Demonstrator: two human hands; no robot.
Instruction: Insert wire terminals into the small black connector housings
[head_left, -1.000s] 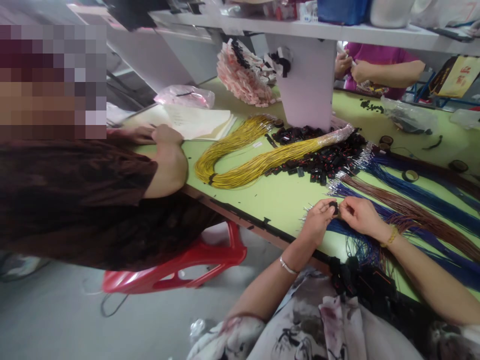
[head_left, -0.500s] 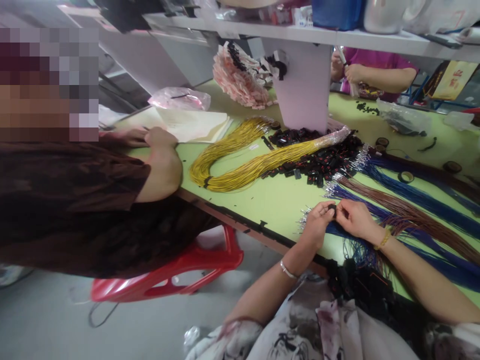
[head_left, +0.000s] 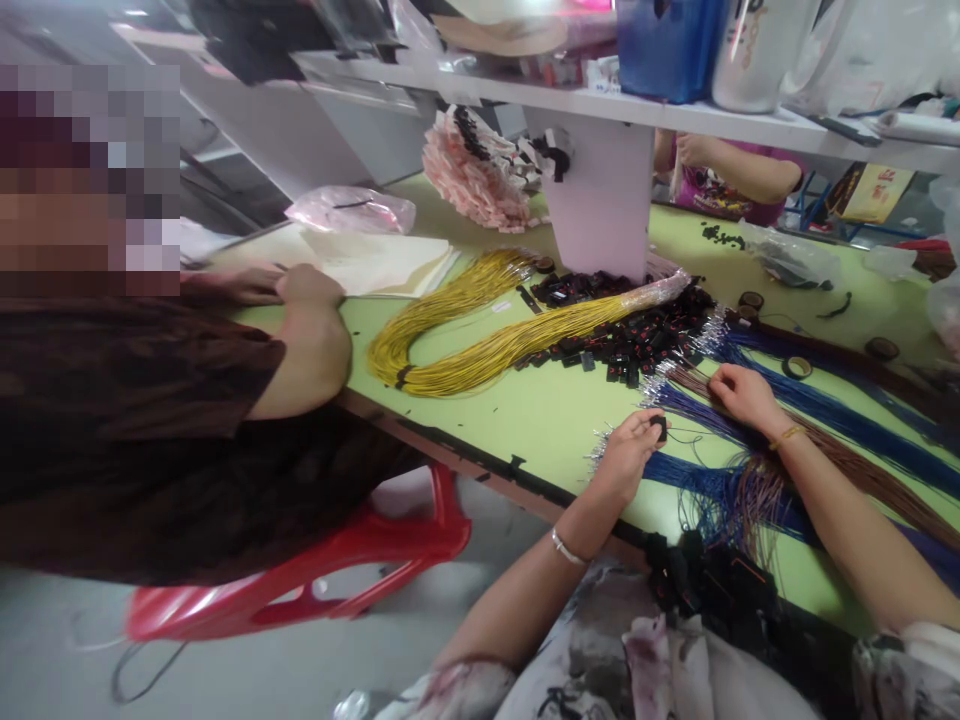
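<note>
Between the thumb and fingers of my left hand [head_left: 632, 450] is a small black connector [head_left: 659, 428], with a thin wire running from it to the right. My right hand [head_left: 746, 400] is closed at the brown wires [head_left: 694, 383], near their silver ends; what its fingertips pinch is too small to tell. Purple wires [head_left: 694, 412] lie between the hands, and blue wires [head_left: 679, 472] with silver tips lie beside my left hand. A heap of black connectors [head_left: 637, 340] is beyond them, next to a bent bundle of yellow wires [head_left: 450, 375].
At the left a person's arm [head_left: 304, 365] rests by an open notebook [head_left: 375, 262]. A red stool [head_left: 405, 535] stands below the table edge. Across the table is another person in purple [head_left: 739, 185]. A shelf [head_left: 495, 88] spans overhead. Black pieces [head_left: 712, 585] lie near my lap.
My right hand has left my left hand and moved right and forward to the brown wires. The black connector stays in my left hand. The view has shifted slightly.
</note>
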